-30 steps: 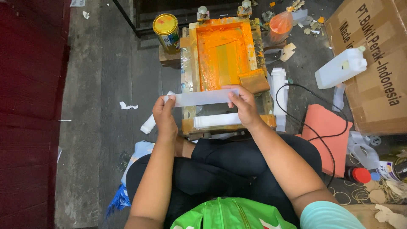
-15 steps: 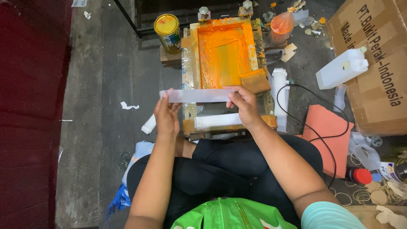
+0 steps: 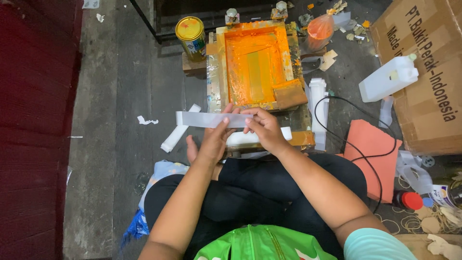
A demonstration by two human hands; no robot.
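One long translucent white strip (image 3: 207,119)

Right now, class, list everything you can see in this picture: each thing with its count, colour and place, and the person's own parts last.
printing frame: one, orange with ink, on the floor ahead of the knees
tin can: one, yellow lid, left of the frame
plastic bag: one, orange, right of the frame
jug: one, white, far right by the box
cardboard box: one, brown, top right
cable: one, black, looping at right
mat: one, salmon red, right of the legs
strip: one, translucent white, held flat in front of the frame
left hand: holds the strip from below
right hand: pinches the strip's right end
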